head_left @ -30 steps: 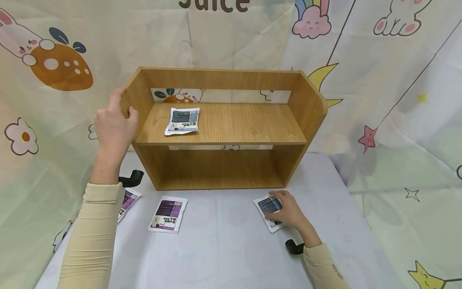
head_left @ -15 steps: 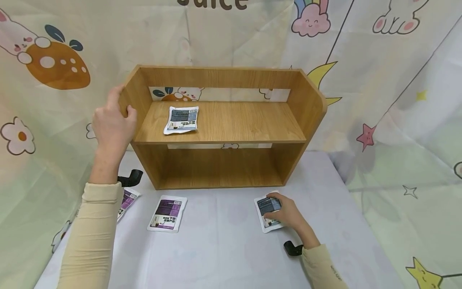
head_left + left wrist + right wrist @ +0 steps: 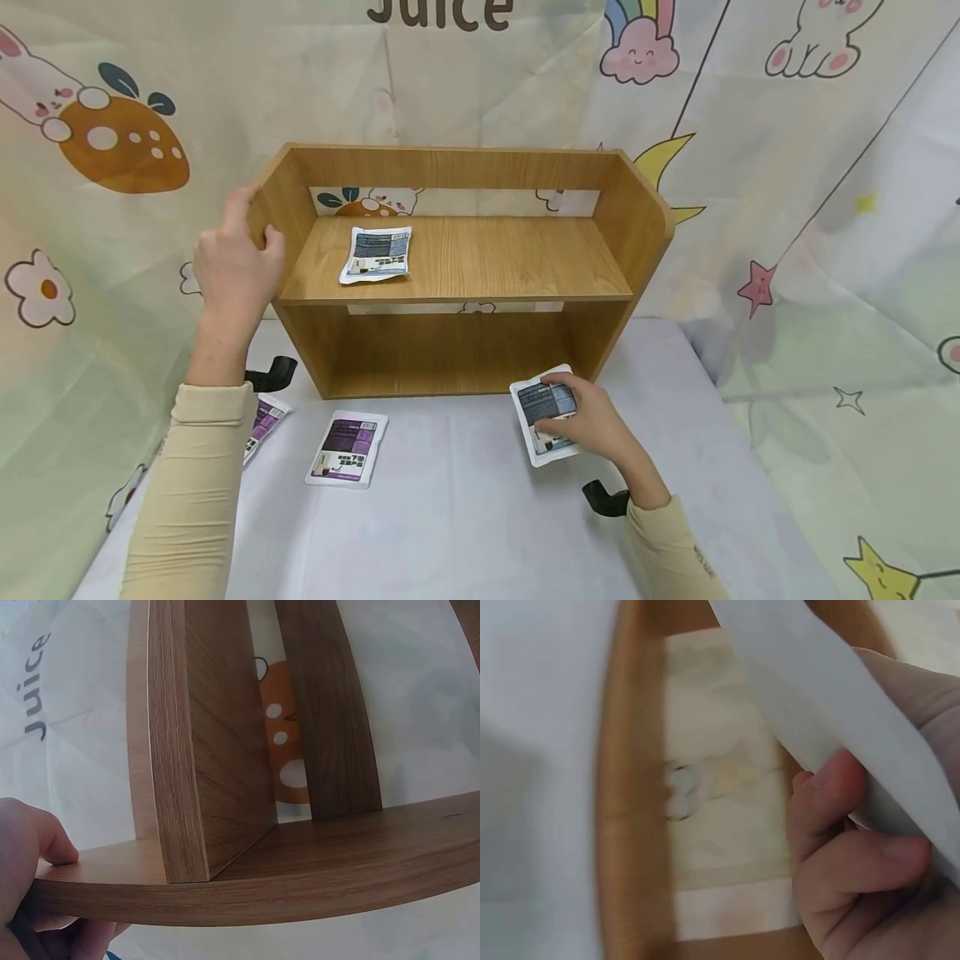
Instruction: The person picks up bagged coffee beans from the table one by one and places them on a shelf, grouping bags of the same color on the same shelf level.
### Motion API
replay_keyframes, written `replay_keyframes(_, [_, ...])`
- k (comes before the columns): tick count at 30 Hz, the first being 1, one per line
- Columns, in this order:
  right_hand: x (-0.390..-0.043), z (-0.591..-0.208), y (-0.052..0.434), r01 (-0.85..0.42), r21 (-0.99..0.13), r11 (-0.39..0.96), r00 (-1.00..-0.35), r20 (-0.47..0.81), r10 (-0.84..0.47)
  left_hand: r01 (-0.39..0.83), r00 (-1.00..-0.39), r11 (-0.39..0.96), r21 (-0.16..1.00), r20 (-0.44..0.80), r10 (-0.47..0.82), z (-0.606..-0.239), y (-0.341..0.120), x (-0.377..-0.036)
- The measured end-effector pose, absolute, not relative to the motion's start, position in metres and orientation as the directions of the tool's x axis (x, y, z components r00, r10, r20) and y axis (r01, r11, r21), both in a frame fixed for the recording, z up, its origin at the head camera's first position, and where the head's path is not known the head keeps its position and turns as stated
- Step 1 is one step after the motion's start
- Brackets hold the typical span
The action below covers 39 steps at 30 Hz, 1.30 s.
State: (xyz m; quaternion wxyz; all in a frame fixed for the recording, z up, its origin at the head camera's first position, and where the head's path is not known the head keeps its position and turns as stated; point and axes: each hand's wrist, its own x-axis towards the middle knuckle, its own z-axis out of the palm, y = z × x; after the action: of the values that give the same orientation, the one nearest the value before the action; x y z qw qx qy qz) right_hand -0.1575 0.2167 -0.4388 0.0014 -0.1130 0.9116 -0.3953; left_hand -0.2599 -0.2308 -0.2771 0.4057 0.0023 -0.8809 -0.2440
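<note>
A wooden two-tier shelf (image 3: 457, 275) stands on the table against the curtain. My left hand (image 3: 234, 265) grips the front edge of its left side panel (image 3: 180, 892), thumb on the inner face. One blue-printed white packet (image 3: 377, 253) lies on the upper shelf board at the left. My right hand (image 3: 588, 421) pinches another blue-printed packet (image 3: 542, 410) and holds it just above the table in front of the shelf's lower right corner. In the right wrist view the packet (image 3: 832, 727) crosses my fingers (image 3: 832, 817) as a white strip.
A purple-printed packet (image 3: 347, 446) lies on the pale tablecloth (image 3: 465, 517) in front of the shelf. Another purple packet (image 3: 264, 421) shows partly under my left sleeve. A cartoon-print curtain (image 3: 787, 208) hangs behind and to both sides.
My right hand has closed on the blue packet, lifted it off the table and moved it left and toward the shelf. The left hand stays on the side panel.
</note>
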Motion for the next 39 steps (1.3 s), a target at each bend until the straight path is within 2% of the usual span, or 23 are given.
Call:
replay_keyframes(13, [-0.165, -0.365, 0.187, -0.325, -0.722, 0.611, -0.946, 0.252, -0.206, 0.16, -0.692, 0.877, 0.453, 0.685, -0.227, -0.284, -0.234, -0.256])
replay_keyframes(21, [-0.179, -0.324, 0.169, -0.407, -0.688, 0.601, -0.911, 0.353, -0.213, 0.174, -0.683, 0.882, 0.438, 0.699, -0.212, -0.282, -0.234, -0.258])
replay_keyframes(29, [-0.211, -0.285, 0.154, -0.372, -0.71, 0.597, -0.925, 0.34, -0.172, 0.184, -0.683, 0.882, 0.435, 0.701, -0.203, -0.278, -0.231, -0.259])
replay_keyframes(39, [-0.26, -0.258, 0.127, -0.328, -0.737, 0.591, -0.941, 0.308, -0.139, 0.199, -0.67, 0.882, 0.428, 0.716, -0.197, -0.278, -0.232, -0.261])
